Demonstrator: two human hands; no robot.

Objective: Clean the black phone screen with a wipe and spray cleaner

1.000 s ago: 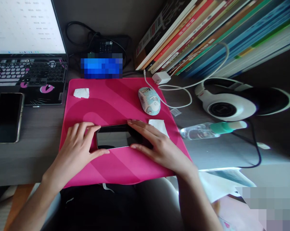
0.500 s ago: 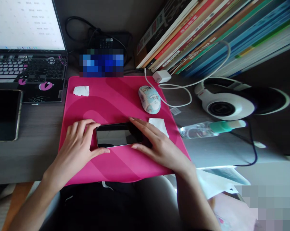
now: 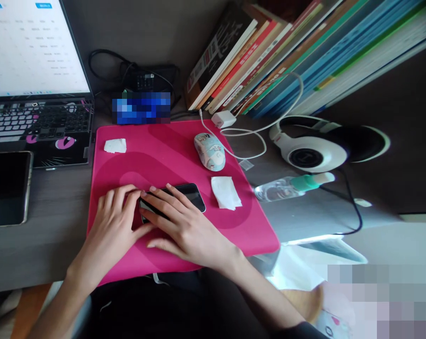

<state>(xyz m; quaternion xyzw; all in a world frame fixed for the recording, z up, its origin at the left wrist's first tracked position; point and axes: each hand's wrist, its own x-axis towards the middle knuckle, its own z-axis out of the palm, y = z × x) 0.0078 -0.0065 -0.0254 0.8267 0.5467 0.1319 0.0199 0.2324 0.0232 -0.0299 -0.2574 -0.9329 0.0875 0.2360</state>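
A black phone point(image 3: 193, 194) lies face up on the pink mat point(image 3: 156, 146), its left half mostly covered by fingers. My left hand point(image 3: 114, 221) grips the phone's left end between thumb and fingers. Across the screen lies my right hand point(image 3: 182, 226), fingers spread, with fingertips near the phone's left end and the thumb on the near side. To the right of the phone is a white wipe point(image 3: 226, 192). A smaller white piece point(image 3: 115, 146) rests at the mat's upper left, and a patterned mouse point(image 3: 210, 151) sits at its upper right.
A laptop point(image 3: 39, 117) and a second phone point(image 3: 10, 188) are at the left. On the right lie a spray bottle point(image 3: 279, 188), white headphones point(image 3: 311, 153) and a charger point(image 3: 223, 118) with its cable. Books point(image 3: 269, 61) stand behind.
My right hand has moved left from the phone's right end and now lies over its screen, uncovering the right end and the wipe. My left hand stays at the left end. The view has shifted.
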